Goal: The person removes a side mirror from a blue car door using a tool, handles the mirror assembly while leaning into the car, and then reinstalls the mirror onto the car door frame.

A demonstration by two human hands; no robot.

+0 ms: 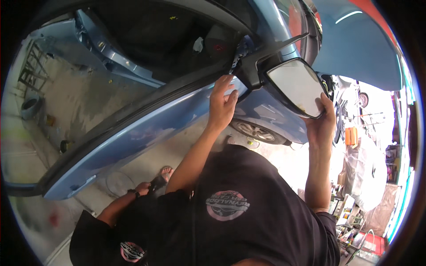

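A side mirror with a black housing stands at the front upper corner of an open blue car door. My right hand grips the housing's lower outer corner, the thumb lying over the glass. Beside the mirror's black mounting arm, my left hand is raised with thumb and fingers apart and nothing in it. Its fingertips are at the door's upper edge; whether they press on it I cannot tell. A black triangular trim piece with a long thin strip juts out above the mirror.
Close on my left, another person in a black shirt has one arm lowered. A front wheel shows under the fender. The raised blue hood is at the upper right. Cluttered shop items and an orange box line the right side.
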